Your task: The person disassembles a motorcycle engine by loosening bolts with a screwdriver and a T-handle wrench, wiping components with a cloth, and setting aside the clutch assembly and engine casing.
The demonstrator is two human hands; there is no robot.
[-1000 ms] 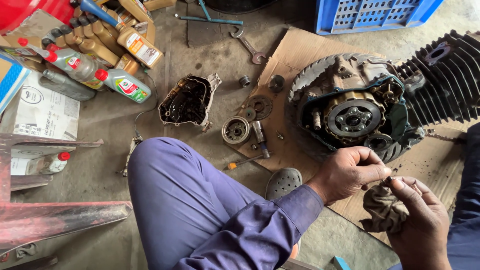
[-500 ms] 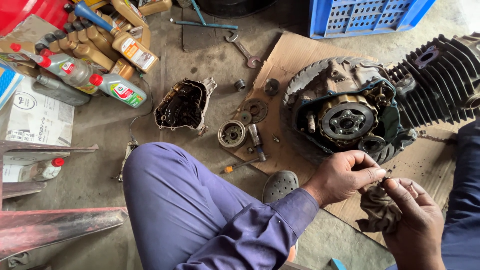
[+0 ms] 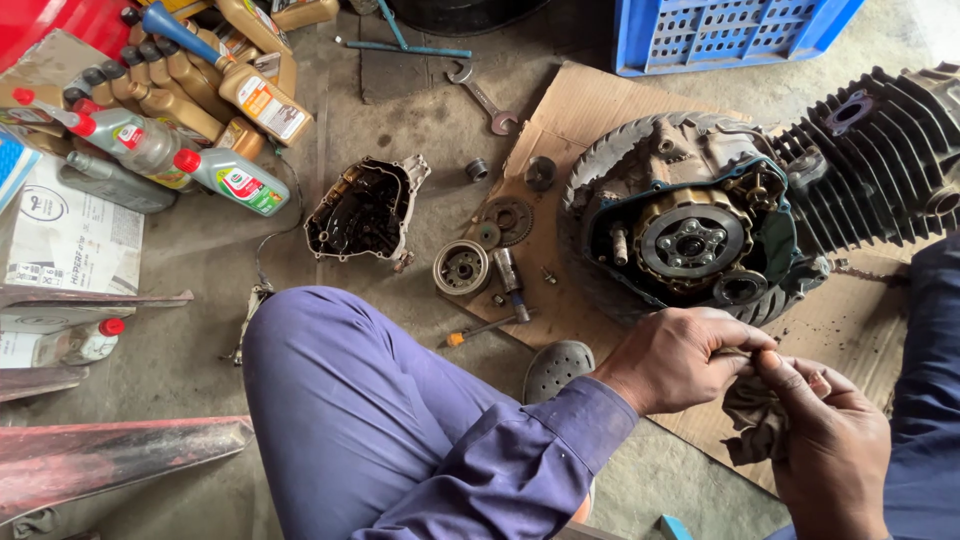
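Dirty brown rag [image 3: 752, 418] bunched in your fingers, crumpled, greasy, hanging limp below the pinch. It sits near right, just in front of opened engine, above cardboard edge. Small part inside folds too hidden to tell.

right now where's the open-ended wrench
In the head view the wrench lies on the concrete floor near the top centre, just off the upper left edge of the cardboard sheet, below the blue rod.

A grey concrete floor [image 3: 200, 290] is seen, on which oil bottles [image 3: 190, 120] at upper left, an engine cover [image 3: 365, 210] at centre and cardboard [image 3: 570, 120] at right are laid.
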